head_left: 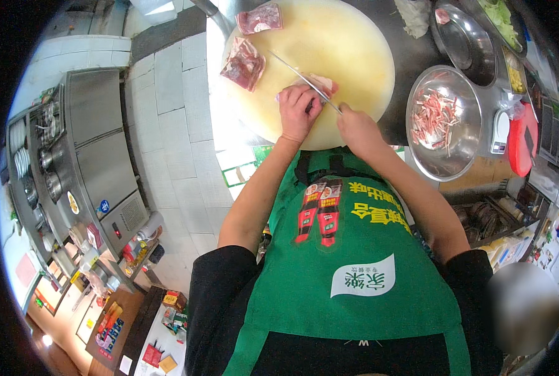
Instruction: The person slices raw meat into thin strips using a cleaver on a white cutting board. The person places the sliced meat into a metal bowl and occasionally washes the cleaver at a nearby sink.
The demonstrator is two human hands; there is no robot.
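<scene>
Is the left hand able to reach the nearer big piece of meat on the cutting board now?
Probably yes. The piece of meat lies uncovered on the cutting board, just beyond the left hand; nothing lies between them, though that hand presses another slice.

Board open on the right, crowded on the left

Bare room shows across the right half of the round pale-yellow cutting board [354, 44]; two raw pink meat slabs [245, 62] block its left, and a steel bowl of sliced meat strips [442, 119] stands just beside its right edge.
</scene>
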